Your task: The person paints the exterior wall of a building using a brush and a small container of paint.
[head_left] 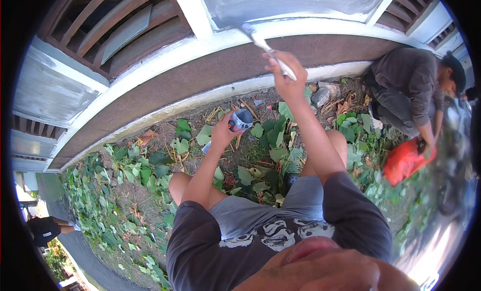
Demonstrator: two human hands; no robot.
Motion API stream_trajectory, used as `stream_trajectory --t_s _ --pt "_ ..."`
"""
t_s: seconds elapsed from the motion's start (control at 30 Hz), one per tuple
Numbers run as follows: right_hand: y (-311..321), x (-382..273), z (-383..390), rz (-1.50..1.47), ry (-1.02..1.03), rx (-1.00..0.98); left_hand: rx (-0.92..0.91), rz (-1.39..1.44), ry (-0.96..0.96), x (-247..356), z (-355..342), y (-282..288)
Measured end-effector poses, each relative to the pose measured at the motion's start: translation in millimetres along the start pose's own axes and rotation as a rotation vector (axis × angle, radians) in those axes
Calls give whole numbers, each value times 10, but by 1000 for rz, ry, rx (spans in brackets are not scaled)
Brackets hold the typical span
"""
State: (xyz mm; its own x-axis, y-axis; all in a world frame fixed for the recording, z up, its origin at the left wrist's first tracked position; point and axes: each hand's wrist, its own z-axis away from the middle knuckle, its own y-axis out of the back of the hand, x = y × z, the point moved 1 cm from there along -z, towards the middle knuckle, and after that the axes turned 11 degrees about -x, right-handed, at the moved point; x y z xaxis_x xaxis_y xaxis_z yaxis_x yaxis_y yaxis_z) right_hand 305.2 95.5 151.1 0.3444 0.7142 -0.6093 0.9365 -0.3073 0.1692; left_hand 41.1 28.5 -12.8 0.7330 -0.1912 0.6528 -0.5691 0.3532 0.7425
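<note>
My right hand (290, 74) is closed around the pale handle of a paintbrush (260, 42), raised toward the wall. Its bristles are at the lower left of a grey panel (295, 3), close to the white frame (320, 29) below; the tip is slightly blurred, so I cannot tell whether it touches. Lower down and to the left, my left hand (221, 131) grips a small paint cup (243, 119) from its left side. Grey smears mark the cup, and its mouth is tilted partly into view.
Brown louvred vents (120, 28) flank the panel above a brown wall band (225, 73). Leafy plants (150, 166) and stones (323, 94) lie along the wall's foot. At right, another person (408, 85) crouches, hands at a red bag (406, 163). A further person (44, 230) stands far left.
</note>
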Motion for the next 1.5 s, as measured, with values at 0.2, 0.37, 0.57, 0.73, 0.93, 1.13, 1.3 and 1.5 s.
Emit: stream_trajectory --t_s 0.2,0.37,0.57,0.73,0.93,1.13,1.3,1.5 --pt "484 354 -221 -128 -141 132 23 20 3 -46 -26 -52" --pt "1884 723 -329 277 -65 512 37 67 2 -56 59 1" --pt "1721 734 -363 336 -120 437 77 112 -21 -178 89 -32" --pt "422 205 -123 -57 42 8 65 80 -2 -249 36 -75" --pt "709 338 -284 -132 -145 -30 66 69 -54 -160 -50 -106" --pt "2353 835 -500 313 -124 495 19 94 -26 -301 16 -48" --pt "2255 773 -550 499 -72 485 18 98 -11 -370 22 -46" --pt "1102 345 -253 28 -74 210 65 58 -35 -274 -44 -111"
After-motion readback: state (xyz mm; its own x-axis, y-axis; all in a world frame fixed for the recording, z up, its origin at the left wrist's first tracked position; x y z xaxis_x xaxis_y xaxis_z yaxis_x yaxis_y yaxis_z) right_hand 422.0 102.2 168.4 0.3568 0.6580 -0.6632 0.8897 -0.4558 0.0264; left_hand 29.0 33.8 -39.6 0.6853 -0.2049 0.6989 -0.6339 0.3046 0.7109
